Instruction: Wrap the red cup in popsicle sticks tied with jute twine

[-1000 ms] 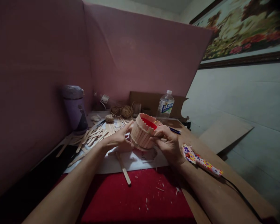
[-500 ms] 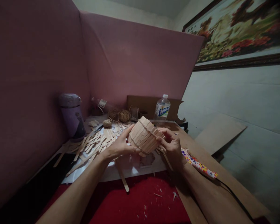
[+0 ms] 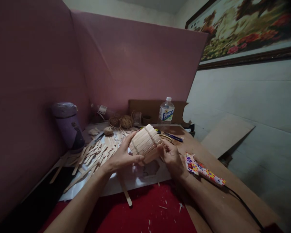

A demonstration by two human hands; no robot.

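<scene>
Between my hands, tilted above the table, is a small barrel-shaped holder made of popsicle sticks [image 3: 145, 142], with two bands of twine around it. My left hand [image 3: 126, 153] grips its left side, the thumb along the lower edge and the fingers behind. At the right end, my right hand [image 3: 171, 157] pinches the holder's edge; its fingertips are partly hidden. A single popsicle stick [image 3: 126, 192] lies below the holder, over the edge of the white sheet [image 3: 109, 187].
Loose popsicle sticks [image 3: 94, 155] are heaped at left beside a purple tumbler [image 3: 68, 126]. Twine balls [image 3: 126, 121] and a water bottle [image 3: 167, 111] stand behind. A floral-patterned glue gun [image 3: 203, 170] with a cord and a dark blue pen [image 3: 174, 137] lie at right.
My right hand has moved slightly down and left along the holder's right end, and the holder has turned a little. The view has shifted, so the glue gun and pen show more.
</scene>
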